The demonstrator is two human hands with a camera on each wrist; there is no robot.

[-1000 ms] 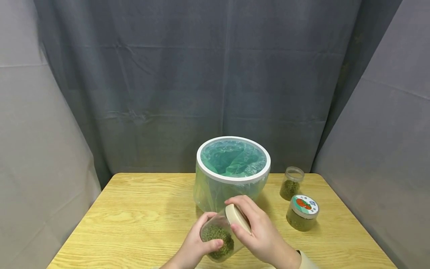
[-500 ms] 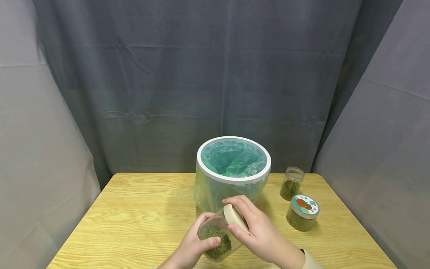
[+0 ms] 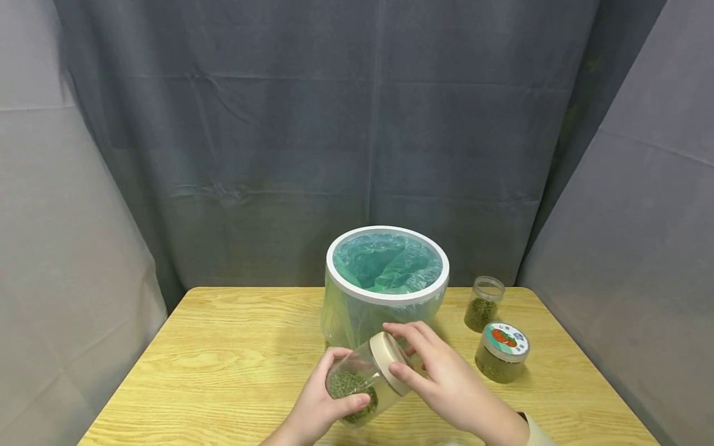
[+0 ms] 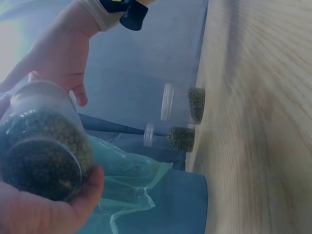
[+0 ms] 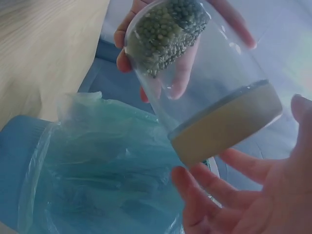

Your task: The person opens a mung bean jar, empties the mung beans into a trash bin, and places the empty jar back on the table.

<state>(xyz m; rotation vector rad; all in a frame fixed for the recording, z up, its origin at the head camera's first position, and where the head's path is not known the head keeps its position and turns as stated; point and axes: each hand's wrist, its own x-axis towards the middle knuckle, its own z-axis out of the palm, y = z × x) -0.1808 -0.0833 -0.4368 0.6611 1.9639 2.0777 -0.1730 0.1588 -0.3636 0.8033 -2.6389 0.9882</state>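
Note:
My left hand (image 3: pixel 318 402) grips a clear jar (image 3: pixel 362 362) around its body, thumb across the front. Green beans (image 3: pixel 348 383) that look like mung beans fill its lower part. The jar is tilted, with its cream lid (image 3: pixel 386 356) up and to the right. Beside that lid is my right hand (image 3: pixel 446 387), fingers spread about its edge. In the right wrist view the fingertips (image 5: pixel 183 178) are right at the lid's top face, and the thumb (image 5: pixel 298 109) stands apart from its rim.
Behind the hands stands a bin with a white rim (image 3: pixel 387 297) and a green bag lining (image 3: pixel 385 263). At the right are a lidless jar of beans (image 3: pixel 482 313) and a shorter jar with a tomato-printed lid (image 3: pixel 504 353). Grey curtains (image 3: pixel 279 142) enclose the table (image 3: pixel 212 365).
My right hand has loosened from the lid and shifted slightly right, so more of the lid shows. The left hand still holds the jar, which has moved a little left and up.

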